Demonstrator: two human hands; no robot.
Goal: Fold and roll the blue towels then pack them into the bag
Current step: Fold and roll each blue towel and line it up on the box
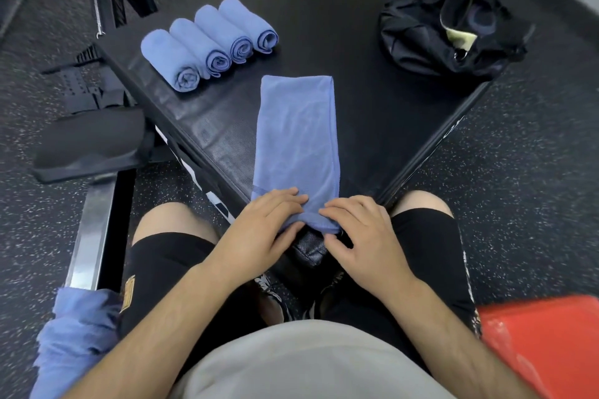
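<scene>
Speckled black rubber floor (518,172) runs all round a black padded box (324,26), which fills the space ahead of the hands. A seated person in black shorts (168,269) and a grey shirt (308,366) leans over the box's near corner.

A blue towel (296,133), folded into a long narrow strip, lies flat on the box and stretches straight away from the hands. Its near end is turned over on itself into the start of a roll, right at the corner.

The left hand (269,227) and right hand (359,236) sit side by side on that turned end, fingertips almost meeting at its middle. Each hand has its fingers laid over the top of the fold and its thumb tucked under the near edge, so both pinch the towel.

Four blue rolls (207,42) lie touching in a slanted row on the box, well beyond the left hand and off to its left, their spiral ends facing the person.

A black bag (447,16) slumps on the box's far corner, well beyond the right hand and to its right, with its mouth gaping and something pale showing inside.

A crumpled blue pile (74,334) of cloth hangs behind and left of the left hand, beside the thigh. A black bench pad (90,142) sits left of the left hand. A red block (544,340) lies behind and right of the right hand.
</scene>
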